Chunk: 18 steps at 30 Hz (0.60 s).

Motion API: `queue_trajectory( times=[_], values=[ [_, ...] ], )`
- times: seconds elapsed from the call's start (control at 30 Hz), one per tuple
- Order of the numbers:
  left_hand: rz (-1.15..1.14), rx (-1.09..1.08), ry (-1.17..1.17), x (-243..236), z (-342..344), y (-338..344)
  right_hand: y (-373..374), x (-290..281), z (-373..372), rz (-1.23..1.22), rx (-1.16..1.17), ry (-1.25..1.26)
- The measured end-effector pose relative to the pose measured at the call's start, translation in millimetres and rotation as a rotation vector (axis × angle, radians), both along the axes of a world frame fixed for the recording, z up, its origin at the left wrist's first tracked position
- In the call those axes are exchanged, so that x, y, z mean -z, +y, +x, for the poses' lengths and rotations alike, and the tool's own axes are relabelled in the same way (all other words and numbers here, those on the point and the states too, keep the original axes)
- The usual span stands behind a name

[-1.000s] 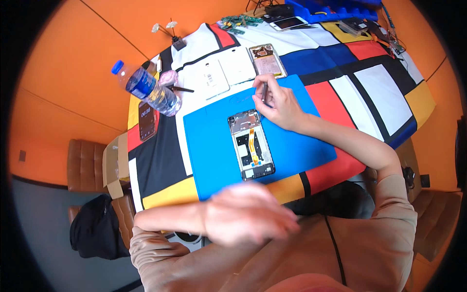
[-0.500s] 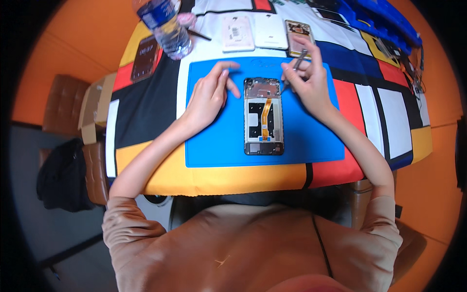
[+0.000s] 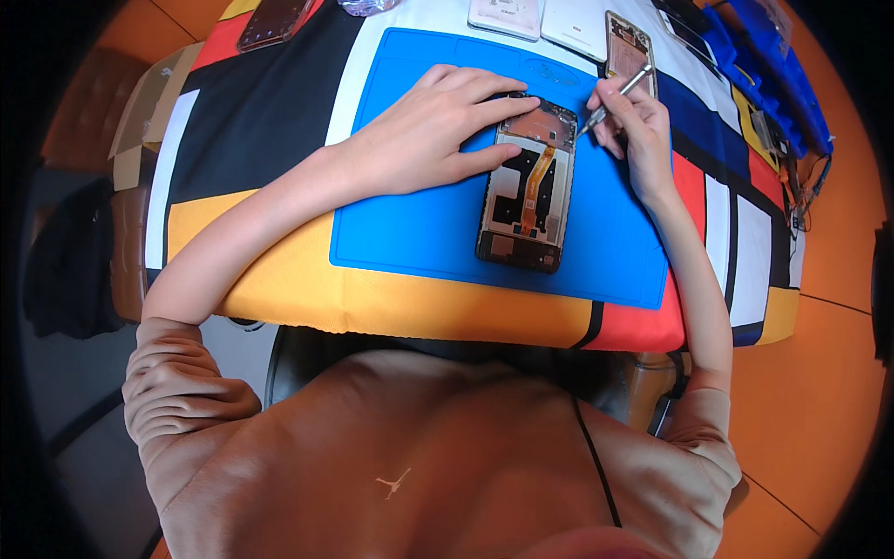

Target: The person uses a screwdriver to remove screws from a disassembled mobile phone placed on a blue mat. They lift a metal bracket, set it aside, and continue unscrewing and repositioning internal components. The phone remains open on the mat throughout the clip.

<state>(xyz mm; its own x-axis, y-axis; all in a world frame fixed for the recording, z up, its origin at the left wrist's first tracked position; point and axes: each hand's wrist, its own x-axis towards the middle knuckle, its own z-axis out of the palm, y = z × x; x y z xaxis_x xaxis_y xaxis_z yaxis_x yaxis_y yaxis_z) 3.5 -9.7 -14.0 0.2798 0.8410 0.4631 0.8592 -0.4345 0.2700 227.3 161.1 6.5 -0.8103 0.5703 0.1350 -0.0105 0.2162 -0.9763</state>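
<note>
Our two hands are apart, one on either side of a smooth blue mat (image 3: 410, 244) with thin raised lines along its border. On the mat lies an opened phone (image 3: 557, 186), a flat, rounded rectangle set slightly aslant, its upper end leaning right. Its upper part is a coppery, metallic-looking plate; below, pale panels surround matte black, sharp-cornered cutouts, and a glossy amber ribbon cable (image 3: 537, 191) runs down the middle with a slight bend.

We lay our left hand (image 3: 456, 123) palm down with its fingers spread, fingertips and thumb reaching over the phone's upper left edge, gripping nothing. Our right hand (image 3: 633, 121) pinches a slim, silvery rod-shaped tool (image 3: 635, 78) between thumb and fingers; its thin tip points down at the phone's upper right edge, and we cannot tell whether it touches.

Under the mat, a woven-looking tablecloth (image 3: 279, 112) is cut into flat blocks of black, yellow, red and white. Beyond the mat's far edge we see a smooth white panel (image 3: 573, 28) with rounded corners.
</note>
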Motion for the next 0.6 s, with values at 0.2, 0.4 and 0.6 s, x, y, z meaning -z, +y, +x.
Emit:
queue_trajectory(
  times=[0.2, 0.4, 0.6],
  values=[
    [0.016, -0.038, 0.040, 1, 2, 0, 9, 9, -2, 0.059, 0.109, 0.107],
    [-0.075, -0.046, 0.048, -1, 1, -1, 12, 14, -1, 0.137, 0.157, 0.038],
    [-0.078, -0.045, 0.040, 0, 0, -1, 13, 13, -3, 0.156, 0.145, 0.009]
  ],
)
